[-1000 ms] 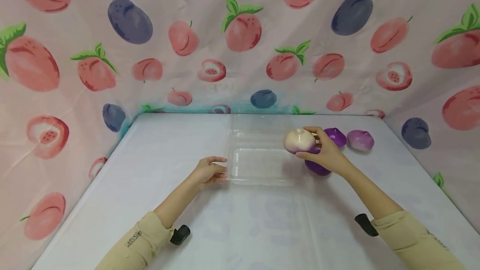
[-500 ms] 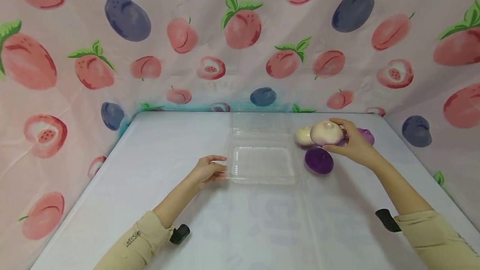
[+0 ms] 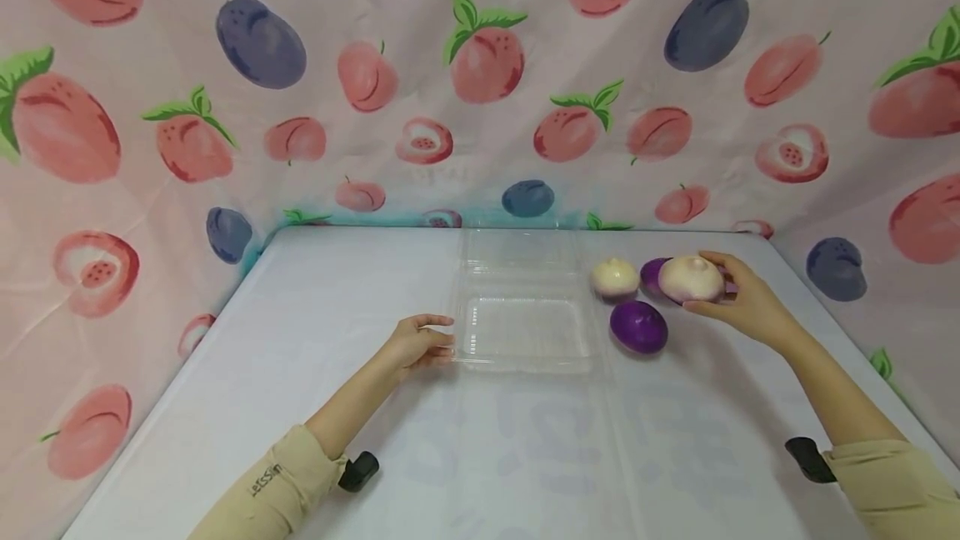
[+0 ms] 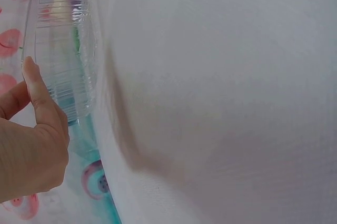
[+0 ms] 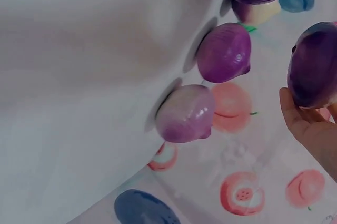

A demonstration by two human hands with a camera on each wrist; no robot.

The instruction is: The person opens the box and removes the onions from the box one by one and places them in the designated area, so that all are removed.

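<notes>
Item: toy onion, round, cream-white top w/ small nub, purple underside (purple side faces the right wrist cam). Held in right hand, fingers curled round its far side; sits low over the tabletop at rear right, just beside the other onions.

Nearby: pale cream onion, dark purple onion in front of it, another purple onion mostly hidden behind the held one. Wrist cam shows a pale lilac onion; not visible from the head cam.

Clear plastic clamshell box, open, lid part toward the back; edges faint against the white surface. Left hand rests at its left edge, fingertips on the rim, thumb straight against the ribbed wall.

Cut off: right sleeve at frame corner. Backdrop: fruit-print cloth.
</notes>
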